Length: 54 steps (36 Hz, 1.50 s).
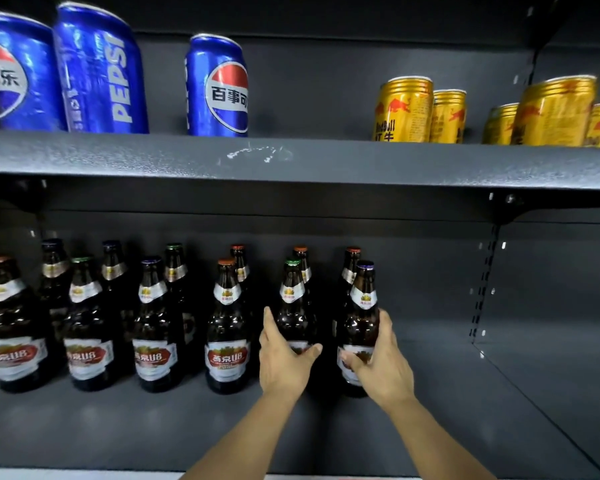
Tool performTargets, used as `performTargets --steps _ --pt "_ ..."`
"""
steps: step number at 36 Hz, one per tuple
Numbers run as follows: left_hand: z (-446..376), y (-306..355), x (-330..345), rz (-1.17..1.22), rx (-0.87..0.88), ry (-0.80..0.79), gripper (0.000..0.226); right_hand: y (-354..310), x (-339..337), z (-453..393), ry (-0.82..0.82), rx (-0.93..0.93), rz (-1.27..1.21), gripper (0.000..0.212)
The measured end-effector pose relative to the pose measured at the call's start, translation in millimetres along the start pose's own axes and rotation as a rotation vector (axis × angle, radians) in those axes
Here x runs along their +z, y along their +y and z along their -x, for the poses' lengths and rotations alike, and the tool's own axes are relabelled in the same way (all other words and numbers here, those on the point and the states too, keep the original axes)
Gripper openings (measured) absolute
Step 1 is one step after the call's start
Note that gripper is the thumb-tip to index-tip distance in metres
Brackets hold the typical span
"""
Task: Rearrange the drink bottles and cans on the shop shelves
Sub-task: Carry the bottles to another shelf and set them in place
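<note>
On the dark lower shelf (430,393), right of centre, my left hand (284,362) grips the green-capped beer bottle (293,306) and my right hand (381,362) the purple-capped beer bottle (362,313). Glass stands close behind; a careless shove could topple the back row.

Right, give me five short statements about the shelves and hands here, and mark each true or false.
1. The left hand holds a green-capped bottle. True.
2. The right hand is empty. False: it grips a purple-capped bottle.
3. The gold cans stand on the lower shelf. False: they stand on the upper shelf.
4. The blue cans stand left of the gold cans. True.
5. All bottles lie flat. False: they stand upright.
</note>
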State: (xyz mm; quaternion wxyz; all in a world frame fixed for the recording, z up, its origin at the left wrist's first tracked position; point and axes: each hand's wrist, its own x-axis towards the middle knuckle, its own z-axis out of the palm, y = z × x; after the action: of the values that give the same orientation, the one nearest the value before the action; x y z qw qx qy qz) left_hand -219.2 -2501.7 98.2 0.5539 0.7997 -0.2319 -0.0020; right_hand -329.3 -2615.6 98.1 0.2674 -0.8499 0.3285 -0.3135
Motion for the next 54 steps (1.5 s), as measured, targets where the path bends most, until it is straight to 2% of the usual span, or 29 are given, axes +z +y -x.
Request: performTargets --steps 4,10,21,29,31,33,35,37,39,41,42,44,46,48,51,54 --pt "-2 -2 -3 -0.076 -0.01 0.029 0.095 -1 0 -2 0.012 0.008 0.009 0.091" --pt "14 0 -5 -0.108 0.032 0.044 0.084 2 -9 -6 0.064 0.07 0.029 0.086" --pt "45 25 39 0.001 0.045 -0.077 0.074 52 -52 -29 0.149 0.18 0.047 0.089" --pt "47 42 76 0.039 0.102 -0.127 0.08 71 -62 -41 0.165 0.208 0.016 0.092" --pt "46 40 84 0.078 0.121 -0.176 0.08 69 -60 -35 0.297 0.154 0.14 0.089" --pt "45 35 85 0.092 0.166 -0.22 0.087 60 -56 -26 0.534 0.068 0.164 0.077" --pt "45 33 72 0.035 0.258 -0.133 0.1 43 -53 -17 0.671 -0.041 0.073 0.069" --pt "39 32 44 0.023 0.397 0.172 0.094 29 -44 -9 0.61 -0.148 -0.001 0.067" --pt "25 26 5 0.082 0.46 0.517 0.084 20 -33 -3 0.439 -0.218 -0.056 0.074" --pt "3 10 -33 0.036 0.362 0.732 0.085 15 -23 3 0.305 -0.234 -0.068 0.089" --pt "-7 -1 -49 -0.02 0.272 0.773 0.089 14 -19 5 0.289 -0.223 -0.057 0.095" --pt "-25 -28 -68 -0.109 0.087 0.671 0.102 12 -14 10 0.271 -0.184 -0.037 0.1" --pt "-33 -47 -73 -0.105 -0.021 0.42 0.112 13 -11 13 0.221 -0.139 -0.012 0.108" --pt "-33 -55 -69 -0.058 -0.076 0.267 0.107 15 -10 13 0.19 -0.085 0.009 0.113" --pt "-29 -55 -62 -0.099 -0.115 0.293 0.087 15 -11 10 0.162 -0.01 0.006 0.111" --pt "-21 -47 -54 -0.051 -0.112 0.297 0.082 13 -14 11 0.172 0.035 0.022 0.101"
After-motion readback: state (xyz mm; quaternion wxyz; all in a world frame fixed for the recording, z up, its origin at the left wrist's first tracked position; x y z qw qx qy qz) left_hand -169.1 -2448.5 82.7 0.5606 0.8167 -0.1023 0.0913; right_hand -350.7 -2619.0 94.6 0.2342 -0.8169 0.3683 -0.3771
